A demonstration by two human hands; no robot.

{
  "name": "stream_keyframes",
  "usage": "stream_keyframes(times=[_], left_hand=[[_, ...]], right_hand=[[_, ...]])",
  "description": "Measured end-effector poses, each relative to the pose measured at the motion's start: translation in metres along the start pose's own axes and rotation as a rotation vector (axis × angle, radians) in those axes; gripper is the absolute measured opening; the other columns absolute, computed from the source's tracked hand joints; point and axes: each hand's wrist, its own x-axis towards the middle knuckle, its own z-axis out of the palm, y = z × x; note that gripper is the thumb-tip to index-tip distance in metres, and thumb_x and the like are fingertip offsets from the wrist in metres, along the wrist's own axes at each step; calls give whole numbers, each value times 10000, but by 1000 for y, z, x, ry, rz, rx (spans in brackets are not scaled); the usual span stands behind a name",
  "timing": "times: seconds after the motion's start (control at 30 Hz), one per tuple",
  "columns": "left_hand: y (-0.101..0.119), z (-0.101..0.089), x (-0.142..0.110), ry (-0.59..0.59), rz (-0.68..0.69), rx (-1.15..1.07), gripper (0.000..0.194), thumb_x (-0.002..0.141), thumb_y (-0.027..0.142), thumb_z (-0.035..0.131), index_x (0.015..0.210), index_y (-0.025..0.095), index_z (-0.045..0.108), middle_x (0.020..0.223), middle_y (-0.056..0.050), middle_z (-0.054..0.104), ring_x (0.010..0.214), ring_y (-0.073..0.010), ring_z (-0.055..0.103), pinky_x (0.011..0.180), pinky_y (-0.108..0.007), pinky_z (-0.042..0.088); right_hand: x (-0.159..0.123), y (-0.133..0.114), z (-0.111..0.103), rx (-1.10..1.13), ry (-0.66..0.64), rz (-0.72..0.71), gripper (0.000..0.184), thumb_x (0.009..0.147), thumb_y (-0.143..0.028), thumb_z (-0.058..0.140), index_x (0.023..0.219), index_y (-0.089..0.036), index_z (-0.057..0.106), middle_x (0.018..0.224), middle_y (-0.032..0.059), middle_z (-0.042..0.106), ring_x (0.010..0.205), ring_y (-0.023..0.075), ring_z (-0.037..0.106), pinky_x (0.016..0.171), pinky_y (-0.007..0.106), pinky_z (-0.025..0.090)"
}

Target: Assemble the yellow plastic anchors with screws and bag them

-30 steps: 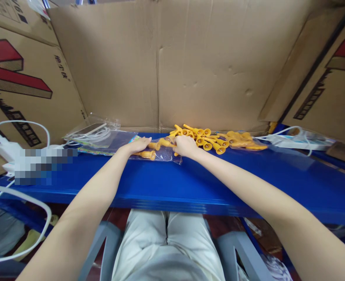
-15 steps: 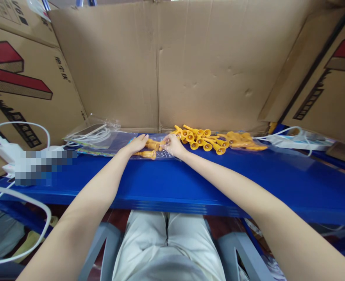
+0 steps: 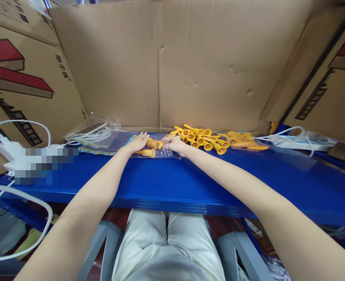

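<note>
A clear plastic bag [image 3: 174,153] lies on the blue shelf with several yellow trumpet-shaped pieces [image 3: 147,153] in it. My left hand [image 3: 137,143] rests over the bag's left part, its fingers stretched out across the pieces and pressing them down. At the bag's right end, my right hand [image 3: 175,144] has its fingers bent round the end of a yellow trumpet-shaped piece [image 3: 160,144]. Shiny plastic partly covers these fingertips. Just right of my right hand, loose yellow trumpet-shaped pieces [image 3: 200,141] lie in a pile, many with their flared ends toward me.
More yellow pieces [image 3: 244,140] lie in clear plastic to the right. A bagged white cable [image 3: 97,136] is at the left, near a white plug [image 3: 9,150]. A white box with cable [image 3: 301,143] lies far right. Cardboard [image 3: 207,66] stands behind the blue shelf [image 3: 160,179].
My right hand has shifted slightly right and its fingers are now more under the plastic. My left hand has stayed over the bag, its fingers a little more spread.
</note>
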Motion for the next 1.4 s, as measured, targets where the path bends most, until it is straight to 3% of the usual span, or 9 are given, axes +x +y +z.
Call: stream_keyframes(times=[0.33,0.53,0.63,0.73,0.83,1.0,1.13,1.2,1.4], left_hand=[[-3,2,2,35,5,-2,656,919,398,96,1453,74,295,1535,-89,219,1430,-152,102,1144,-289,123],[-4,1,0,40,29,-9,656,919,405,103,1460,82,286,1539,-78,221,1434,-154,96,1142,-291,133],[-4,0,0,36,57,4,634,924,391,95,1447,128,339,1523,-42,277,1432,-149,116,1140,-291,149],[-5,0,1,5,60,46,626,929,400,108,1410,146,418,1503,-47,323,1431,-171,138,1142,-319,153],[-5,1,1,-23,25,89,633,933,438,119,1404,148,428,1526,-79,259,1428,-214,151,1140,-370,157],[-6,3,0,-26,32,94,637,934,462,109,1422,172,398,1536,-72,230,1431,-206,132,1140,-373,154],[-7,3,2,-47,43,119,650,932,443,92,1430,140,379,1533,-84,242,1433,-187,120,1140,-352,147],[-7,3,3,-52,63,120,641,929,430,89,1429,158,384,1519,-68,284,1431,-183,133,1141,-362,147],[-5,0,2,-71,74,124,649,923,415,93,1436,126,367,1515,-73,281,1435,-191,112,1142,-372,141]], right_hand=[[9,0,11,458,73,140,252,735,56,547,883,-127,637,740,12,664,636,87,634,654,192,525],[16,5,22,453,227,125,136,771,-13,564,803,-128,631,773,25,676,669,94,656,710,222,539],[16,4,19,380,149,125,148,748,3,577,772,-131,636,846,49,690,716,104,666,748,224,540],[9,-4,-1,183,18,132,157,682,22,613,667,-130,648,808,60,701,753,141,667,775,256,535],[-4,-20,-36,-378,-48,-30,134,672,-27,614,646,-132,693,738,33,701,814,183,655,833,289,501],[-28,-33,-111,-666,289,-134,217,784,-154,533,868,-96,725,847,107,709,830,198,642,810,299,482],[-36,0,-167,-674,704,-107,385,797,-182,522,1147,-65,631,1126,184,636,983,232,612,912,354,450],[-38,25,-186,-708,774,-97,465,810,-229,530,1242,-61,564,1236,212,566,1084,256,571,960,384,420],[-39,65,-192,-765,324,136,324,860,-228,489,1102,-107,667,1113,132,667,1014,217,618,890,286,452]])
